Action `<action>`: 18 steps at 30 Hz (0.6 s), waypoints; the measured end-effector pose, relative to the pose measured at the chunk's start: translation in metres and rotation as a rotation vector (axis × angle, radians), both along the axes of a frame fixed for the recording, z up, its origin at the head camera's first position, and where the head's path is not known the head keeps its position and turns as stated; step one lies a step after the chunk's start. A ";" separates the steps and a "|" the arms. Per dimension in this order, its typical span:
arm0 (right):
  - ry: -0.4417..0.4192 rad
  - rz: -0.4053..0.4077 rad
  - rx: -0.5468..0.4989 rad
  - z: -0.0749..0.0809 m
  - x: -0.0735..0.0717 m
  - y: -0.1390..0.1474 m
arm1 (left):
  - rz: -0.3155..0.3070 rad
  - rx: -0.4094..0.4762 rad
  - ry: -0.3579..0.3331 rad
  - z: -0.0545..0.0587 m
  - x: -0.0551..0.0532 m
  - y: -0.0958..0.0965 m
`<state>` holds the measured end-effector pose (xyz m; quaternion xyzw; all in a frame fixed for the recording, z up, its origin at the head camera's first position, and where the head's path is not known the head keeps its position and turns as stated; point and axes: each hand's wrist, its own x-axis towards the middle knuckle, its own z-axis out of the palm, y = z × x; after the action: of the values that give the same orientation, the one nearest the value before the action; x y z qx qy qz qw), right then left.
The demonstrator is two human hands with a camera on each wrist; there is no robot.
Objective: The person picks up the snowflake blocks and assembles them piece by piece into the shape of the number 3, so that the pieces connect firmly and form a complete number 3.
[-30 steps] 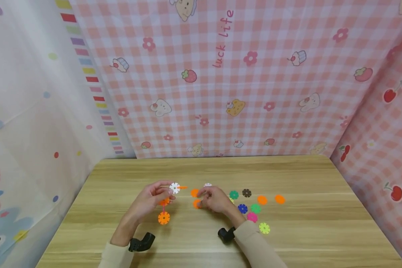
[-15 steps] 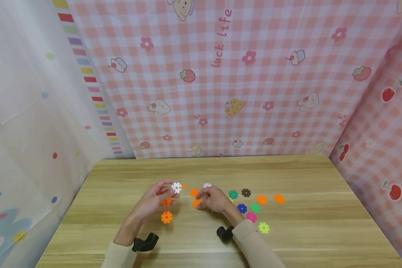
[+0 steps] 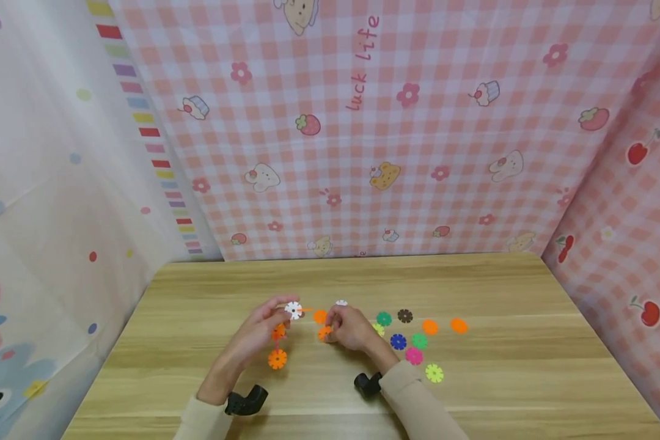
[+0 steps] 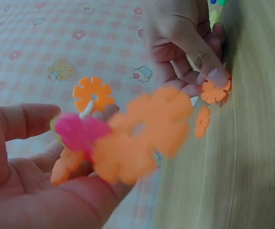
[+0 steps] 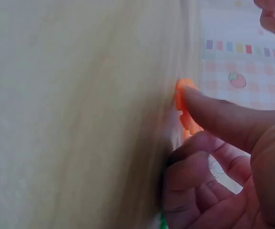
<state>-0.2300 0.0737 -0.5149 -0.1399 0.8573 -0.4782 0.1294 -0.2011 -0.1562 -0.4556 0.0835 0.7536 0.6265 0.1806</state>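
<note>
My left hand holds a joined cluster of notched snowflake discs above the table. The cluster has a white disc, an orange one on edge beside it, and a lower orange disc. Its pink disc shows between the left fingers in the left wrist view. My right hand is low at the table, pinching a loose orange snowflake disc between thumb and fingers. The disc looks tilted, with part of it hidden by the thumb. Another orange disc lies just behind it.
Behind the right hand lies a white disc, partly covered. To the right are scattered green, brown, blue, pink and yellow discs, plus orange ones. A checked cloth hangs behind the wooden table.
My left hand has drifted slightly right with the cluster. The right fingers have closed on the near orange disc, and it has tipped up slightly.
</note>
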 end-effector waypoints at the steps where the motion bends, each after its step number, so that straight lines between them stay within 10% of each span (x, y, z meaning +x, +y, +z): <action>1: 0.011 0.003 0.004 0.001 0.001 0.000 | -0.003 0.002 -0.001 0.000 0.000 0.001; 18: -0.120 -0.138 -0.490 0.026 0.013 0.017 | -0.030 0.032 -0.021 -0.003 0.000 0.008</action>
<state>-0.2175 0.0907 -0.4887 -0.0796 0.7142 -0.6868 0.1095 -0.2016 -0.1485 -0.4589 0.0913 0.7402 0.6366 0.1964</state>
